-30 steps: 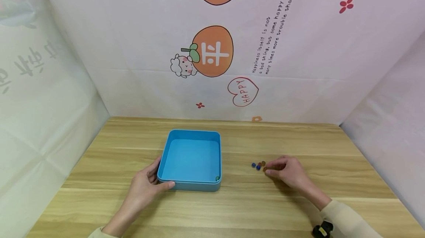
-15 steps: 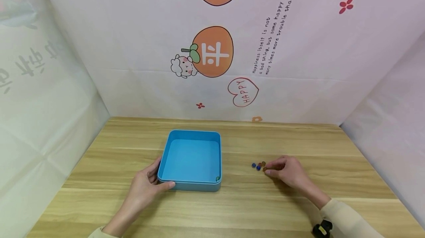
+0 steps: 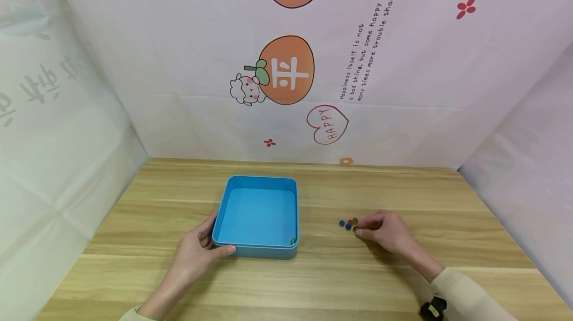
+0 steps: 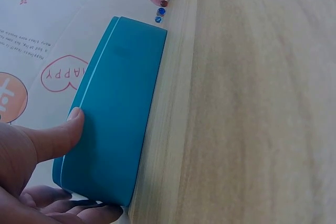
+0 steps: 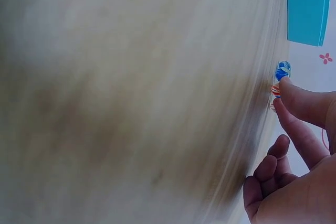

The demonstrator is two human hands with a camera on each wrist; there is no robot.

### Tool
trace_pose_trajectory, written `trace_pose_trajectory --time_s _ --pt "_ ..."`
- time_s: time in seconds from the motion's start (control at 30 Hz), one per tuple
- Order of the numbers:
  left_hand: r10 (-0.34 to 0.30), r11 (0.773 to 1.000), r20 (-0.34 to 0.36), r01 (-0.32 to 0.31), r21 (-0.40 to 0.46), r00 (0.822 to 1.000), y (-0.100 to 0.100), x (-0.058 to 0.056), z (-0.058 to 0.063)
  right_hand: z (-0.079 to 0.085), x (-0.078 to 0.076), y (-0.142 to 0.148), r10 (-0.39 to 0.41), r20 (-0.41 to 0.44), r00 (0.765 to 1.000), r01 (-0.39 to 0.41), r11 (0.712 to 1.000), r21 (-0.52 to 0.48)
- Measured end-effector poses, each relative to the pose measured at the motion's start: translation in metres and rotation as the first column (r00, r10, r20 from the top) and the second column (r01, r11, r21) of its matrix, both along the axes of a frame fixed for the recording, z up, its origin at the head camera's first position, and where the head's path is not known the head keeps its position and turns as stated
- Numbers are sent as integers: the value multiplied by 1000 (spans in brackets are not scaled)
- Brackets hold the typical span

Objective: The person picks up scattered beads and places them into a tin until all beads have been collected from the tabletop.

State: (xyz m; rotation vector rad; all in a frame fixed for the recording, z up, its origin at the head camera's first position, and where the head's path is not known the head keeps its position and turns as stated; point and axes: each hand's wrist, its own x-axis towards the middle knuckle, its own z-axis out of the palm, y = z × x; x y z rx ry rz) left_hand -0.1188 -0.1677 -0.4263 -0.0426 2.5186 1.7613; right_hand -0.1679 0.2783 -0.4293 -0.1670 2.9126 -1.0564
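Note:
A square blue plastic box (image 3: 255, 216) stands on the table, with one green marble (image 3: 293, 241) in its near right corner. My left hand (image 3: 194, 254) grips the box's near left corner, thumb on the front wall and fingers along the left side. To the right of the box, my right hand (image 3: 389, 231) pinches an orange striped marble (image 5: 276, 90) between thumb and index finger, low at the table. Close beside it lie blue marbles (image 3: 348, 227), a reddish marble (image 3: 350, 222) and an amber marble (image 3: 355, 221). The fingertips partly cover the pinched marble.
The wooden table (image 3: 313, 286) has light grain. A white printed cloth (image 3: 188, 62) rises behind it, and plain white cloth walls (image 3: 528, 137) close in both sides. A dark band with a device (image 3: 433, 308) shows at the right sleeve.
My right fingertips have shifted very slightly left with the orange marble, toward the other marbles. The left hand and the box stay in place.

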Motion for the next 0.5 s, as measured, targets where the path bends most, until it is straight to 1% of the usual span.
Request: trace_pose_trajectory --time_s 0.13,0.37,0.5 --pt "-4 1000 0 4 3 1000 0 0 0 0 0 -1 -4 7 1000 4 1000 -5" --pt "-5 1000 -3 5 -6 1000 0 1 1 0 1 -1 9 -6 1000 -9 999 -37" --pt "-8 1000 -9 8 -3 1000 0 1 1 1 2 1 3 12 1000 -3 998 -58"
